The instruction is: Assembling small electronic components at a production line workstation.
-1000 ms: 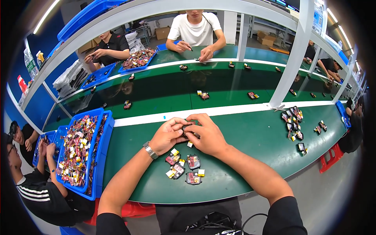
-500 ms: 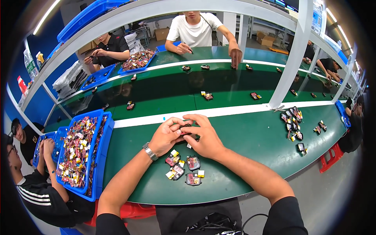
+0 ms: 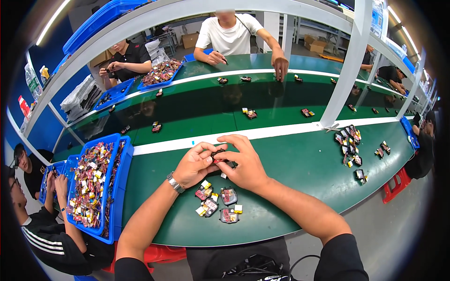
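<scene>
**Both hands close on one small part at mid-bench**

Over the last second the two hands have hardly shifted: they stay pressed together above the green bench surface [image 3: 300, 173], working the same spot. The left hand [image 3: 194, 164] and the right hand [image 3: 243, 161] both pinch a small dark component with a red patch [image 3: 219, 156], fingertips meeting over it, so it is held clear of the surface, not lying on it. Judging from this, the fitting step on that piece is still under way. Just below the hands lies a loose cluster of small black, red and yellow parts [image 3: 218, 203], unchanged. A blue plastic bin full of similar parts [image 3: 123, 154] sits well to the left. Across the bench, a person's hand [image 3: 281, 65] has come down onto the far side.
</scene>
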Demonstrator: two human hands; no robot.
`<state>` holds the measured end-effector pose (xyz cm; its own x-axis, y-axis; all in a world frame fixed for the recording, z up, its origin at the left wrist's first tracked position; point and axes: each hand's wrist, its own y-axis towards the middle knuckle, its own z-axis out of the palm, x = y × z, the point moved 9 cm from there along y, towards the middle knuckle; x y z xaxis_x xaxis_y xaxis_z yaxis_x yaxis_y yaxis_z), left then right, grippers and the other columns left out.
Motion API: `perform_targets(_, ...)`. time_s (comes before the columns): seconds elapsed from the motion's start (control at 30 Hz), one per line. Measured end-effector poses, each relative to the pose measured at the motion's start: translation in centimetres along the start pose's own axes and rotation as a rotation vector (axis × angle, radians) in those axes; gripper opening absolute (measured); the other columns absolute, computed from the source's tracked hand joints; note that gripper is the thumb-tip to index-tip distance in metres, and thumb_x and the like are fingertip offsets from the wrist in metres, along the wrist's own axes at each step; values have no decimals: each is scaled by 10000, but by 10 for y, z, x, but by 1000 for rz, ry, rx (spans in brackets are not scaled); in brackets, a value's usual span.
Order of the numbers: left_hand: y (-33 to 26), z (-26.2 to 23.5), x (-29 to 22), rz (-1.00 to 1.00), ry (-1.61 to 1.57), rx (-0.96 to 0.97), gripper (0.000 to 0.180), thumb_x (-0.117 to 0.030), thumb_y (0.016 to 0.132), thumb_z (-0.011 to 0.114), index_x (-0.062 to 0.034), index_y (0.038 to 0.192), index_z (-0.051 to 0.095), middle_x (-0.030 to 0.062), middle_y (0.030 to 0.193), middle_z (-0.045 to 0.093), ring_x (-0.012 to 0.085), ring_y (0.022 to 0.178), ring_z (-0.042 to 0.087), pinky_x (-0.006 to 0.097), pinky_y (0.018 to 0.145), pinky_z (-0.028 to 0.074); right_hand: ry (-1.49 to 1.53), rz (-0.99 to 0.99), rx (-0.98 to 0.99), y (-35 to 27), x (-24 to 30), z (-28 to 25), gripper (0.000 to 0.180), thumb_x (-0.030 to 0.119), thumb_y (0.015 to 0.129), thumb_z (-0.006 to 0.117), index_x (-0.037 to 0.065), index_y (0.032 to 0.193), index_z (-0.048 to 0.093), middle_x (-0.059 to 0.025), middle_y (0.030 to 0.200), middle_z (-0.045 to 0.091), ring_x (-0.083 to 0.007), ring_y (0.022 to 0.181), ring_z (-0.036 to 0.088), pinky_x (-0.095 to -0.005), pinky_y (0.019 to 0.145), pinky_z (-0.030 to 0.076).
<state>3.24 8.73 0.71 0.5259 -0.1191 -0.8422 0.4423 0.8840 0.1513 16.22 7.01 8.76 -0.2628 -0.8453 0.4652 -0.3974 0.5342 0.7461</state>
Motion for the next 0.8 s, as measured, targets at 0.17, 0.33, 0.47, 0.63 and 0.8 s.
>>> perform_targets(0.17, 2, -1, 2, 17, 5, -36, 233, -34, 951, 580, -72, 1167, 500, 144, 1405, 500, 230, 1223, 559, 432, 1020, 497, 118, 100, 36, -2, -11, 7, 190, 37, 743, 726, 89, 926, 734, -83, 1267, 589, -298, 1199, 512, -400, 960, 467)
perform_targets(0.33, 1, -3, 0, 44, 63, -106, 232, -32, 954, 574, -45, 1169, 490, 164, 1396, 504, 242, 1197, 578, 425, 1012, 505, 136, 124, 83, -2, -18, 13, 201, 36, 763, 705, 89, 956, 727, -94, 1317, 568, -311, 1241, 491, -410, 992, 446)
perform_targets(0.47, 2, 4, -5, 64, 62, -131, 240, -41, 969, 550, -47, 1200, 483, 164, 1397, 503, 236, 1192, 583, 403, 1001, 513, 103, 93, 97, 2, -15, 12, 198, 40, 775, 696, 67, 971, 709, -112, 1335, 552, -321, 1251, 485, -406, 1017, 429)
perform_targets(0.63, 3, 0, 2, 51, 61, -142, 251, -57, 981, 536, -44, 1224, 473, 113, 1259, 582, 200, 1150, 600, 383, 990, 520, 38, 12, 16, 4, -6, 6, 152, 22, 760, 694, 31, 910, 672, -118, 1207, 592, -316, 1150, 539, -394, 920, 480)
perform_targets(0.8, 2, 0, 2, 25, 33, -122, 257, -61, 981, 536, -37, 1227, 468, 107, 1232, 594, 194, 1143, 601, 379, 990, 523, 4, -52, -66, 7, 0, 1, 169, -36, 718, 704, 41, 861, 660, -75, 986, 630, -258, 902, 588, -353, 753, 502)
